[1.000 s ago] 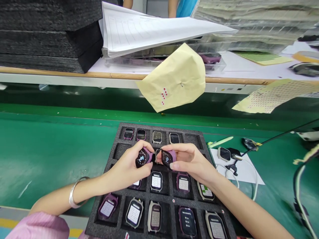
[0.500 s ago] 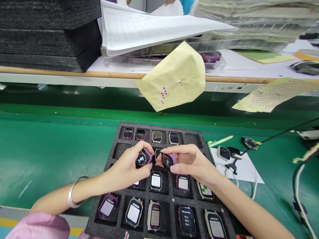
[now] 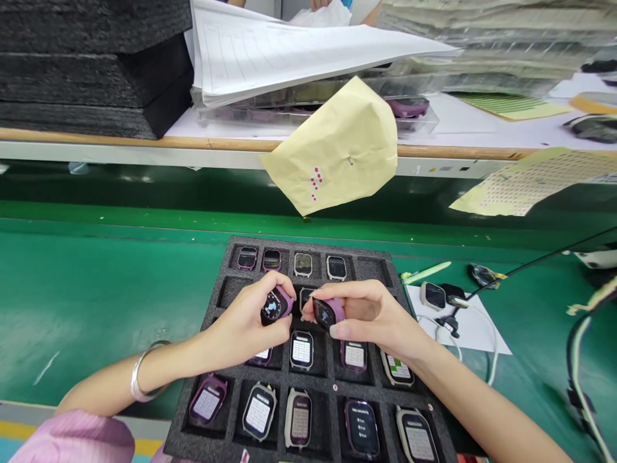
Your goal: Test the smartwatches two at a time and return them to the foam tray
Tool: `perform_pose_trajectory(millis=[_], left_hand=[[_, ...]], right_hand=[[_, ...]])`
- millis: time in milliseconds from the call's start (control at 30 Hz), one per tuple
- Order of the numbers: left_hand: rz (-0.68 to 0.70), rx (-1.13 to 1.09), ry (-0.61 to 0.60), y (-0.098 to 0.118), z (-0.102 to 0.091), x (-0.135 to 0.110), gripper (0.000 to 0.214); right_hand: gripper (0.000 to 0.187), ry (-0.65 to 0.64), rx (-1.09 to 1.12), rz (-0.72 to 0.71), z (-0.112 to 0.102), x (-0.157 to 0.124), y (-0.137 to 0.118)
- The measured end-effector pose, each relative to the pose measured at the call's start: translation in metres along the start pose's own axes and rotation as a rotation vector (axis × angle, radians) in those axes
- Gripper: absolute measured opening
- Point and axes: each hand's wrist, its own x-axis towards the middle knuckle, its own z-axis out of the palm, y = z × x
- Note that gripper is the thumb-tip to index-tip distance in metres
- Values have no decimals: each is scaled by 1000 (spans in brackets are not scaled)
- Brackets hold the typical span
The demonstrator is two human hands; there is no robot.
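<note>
Both hands pinch small watch bodies above a black foam tray (image 3: 332, 411). The left hand (image 3: 241, 326) closes thumb and fingers around a purple watch (image 3: 272, 307) with a lit round dial. The right hand (image 3: 373, 318) grips a second purple watch (image 3: 326, 312), its dark screen tilted toward the first. The two watches are held just beside each other, over the tray's second row from the far end.

Nearest the camera, a pink sleeve (image 3: 72, 444) and a silver bangle (image 3: 139, 379) mark the left arm. The tray's near rows hold watches with lit white screens (image 3: 259, 411) in separate compartments. Its far row carries four more with dark faces (image 3: 303, 264), and the slot at its right end shows bare foam.

The tray lies on a green belt (image 3: 96, 289). To its right, a white sheet (image 3: 482, 337) bears another watch (image 3: 432, 296) and a cable, with a pale green pen (image 3: 427, 273) near its far edge.

Beyond, a creased yellow envelope (image 3: 337, 148) hangs off a shelf edge. On the shelf sit stacked black foam slabs (image 3: 87, 64) and loose white forms (image 3: 289, 51). Another person's hands, barely in view, are at the top of the frame.
</note>
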Motion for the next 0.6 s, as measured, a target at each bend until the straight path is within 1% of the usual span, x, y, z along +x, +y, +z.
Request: perform_pose_trajectory(millis=[133,267,467,600], left_hand=[[6,-13,16,0,-1,-1,25],[-8,-21,-7,2,-1,-1,27],[-8,-13,-6,3,-2,-2,29],[-3,21,-3,3,-3,-1,26]], right_hand=[[35,-18,1,-18,-1,0,-1],[36,-45,16,-24,-1,0,-1],[34,-8,-3,-29,0,0,-3],[33,-24,-22,-29,1,0,-3]])
